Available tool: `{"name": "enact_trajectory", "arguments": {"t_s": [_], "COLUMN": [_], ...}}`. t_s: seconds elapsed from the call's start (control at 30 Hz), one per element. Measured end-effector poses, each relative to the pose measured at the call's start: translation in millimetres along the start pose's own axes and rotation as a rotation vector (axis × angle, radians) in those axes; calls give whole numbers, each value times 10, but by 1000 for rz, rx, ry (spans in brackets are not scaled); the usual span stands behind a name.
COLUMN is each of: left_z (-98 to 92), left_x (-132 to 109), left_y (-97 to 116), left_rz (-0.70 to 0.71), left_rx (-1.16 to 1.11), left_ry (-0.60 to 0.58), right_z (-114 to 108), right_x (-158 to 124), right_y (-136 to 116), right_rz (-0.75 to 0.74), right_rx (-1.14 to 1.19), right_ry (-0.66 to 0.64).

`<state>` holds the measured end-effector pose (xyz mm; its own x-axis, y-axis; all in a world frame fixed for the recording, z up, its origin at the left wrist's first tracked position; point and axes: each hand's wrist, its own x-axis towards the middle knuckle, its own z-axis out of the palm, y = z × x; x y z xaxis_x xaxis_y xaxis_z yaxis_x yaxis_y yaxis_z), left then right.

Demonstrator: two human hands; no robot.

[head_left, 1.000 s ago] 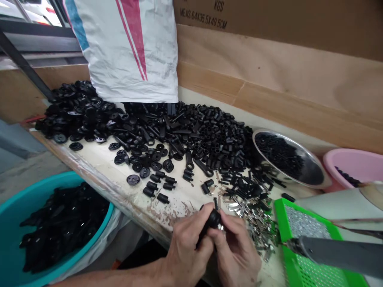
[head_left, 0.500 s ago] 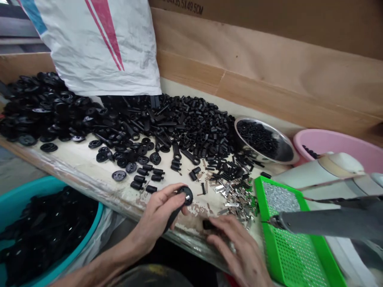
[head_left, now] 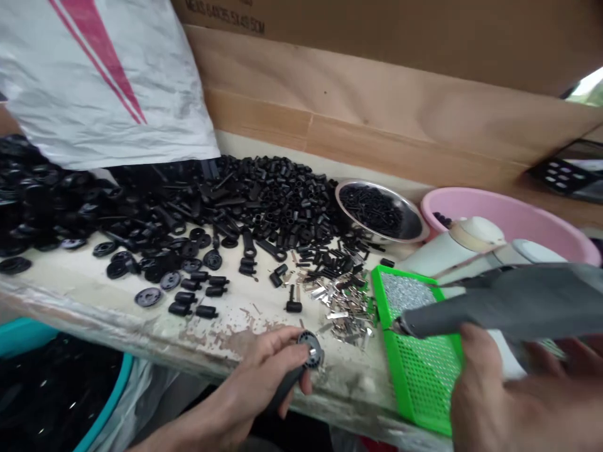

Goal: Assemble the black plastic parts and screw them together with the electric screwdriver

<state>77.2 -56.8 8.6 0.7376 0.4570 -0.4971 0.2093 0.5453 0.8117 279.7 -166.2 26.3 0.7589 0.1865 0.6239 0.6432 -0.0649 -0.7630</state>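
My left hand is closed round a black plastic handle with a round slotted disc at its end. The thumb presses a small shiny metal piece against the disc. On the right, my right hand has its thumb and fingers round the underside of a grey electric screwdriver. The tool's tip points left above a green perforated tray. A single black cylinder lies on the bench beyond my left hand, beside a small dark ribbed piece.
Metal clips lie scattered left of the tray, whose upper part holds small silvery pieces. Behind are heaped black parts, a steel bowl, a pink basin and white bottles. A teal tub stands lower left.
My right hand has let go of the black cylinder, which now lies on the bench, and has moved right onto the screwdriver. My left hand keeps its hold. The view has swung right.
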Motion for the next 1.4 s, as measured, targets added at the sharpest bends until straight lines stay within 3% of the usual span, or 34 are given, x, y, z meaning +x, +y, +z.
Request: {"name": "enact_trajectory", "arguments": {"t_s": [0.1, 0.13, 0.23, 0.47, 0.8, 1.4], "left_z": [253, 328, 502, 732, 785, 799], "left_x": [175, 235, 409, 671, 729, 724], "left_y": [-4, -8, -50, -213, -211, -214], "left_rz": [-75, -96, -142, -166, -194, -217], "left_rx": [74, 109, 207, 373, 398, 375], "left_ry": [-97, -123, -186, -233, -267, -227], "right_z": [32, 33, -62, -427, -226, -212], "right_x": [303, 350, 384, 395, 311, 293], "right_y": [64, 107, 256, 494, 641, 699], "right_rz": [260, 311, 368, 336, 364, 356], "right_rx": [165, 196, 245, 97, 220, 325], "right_ry": [-334, -361, -314, -125, -165, -123]}}
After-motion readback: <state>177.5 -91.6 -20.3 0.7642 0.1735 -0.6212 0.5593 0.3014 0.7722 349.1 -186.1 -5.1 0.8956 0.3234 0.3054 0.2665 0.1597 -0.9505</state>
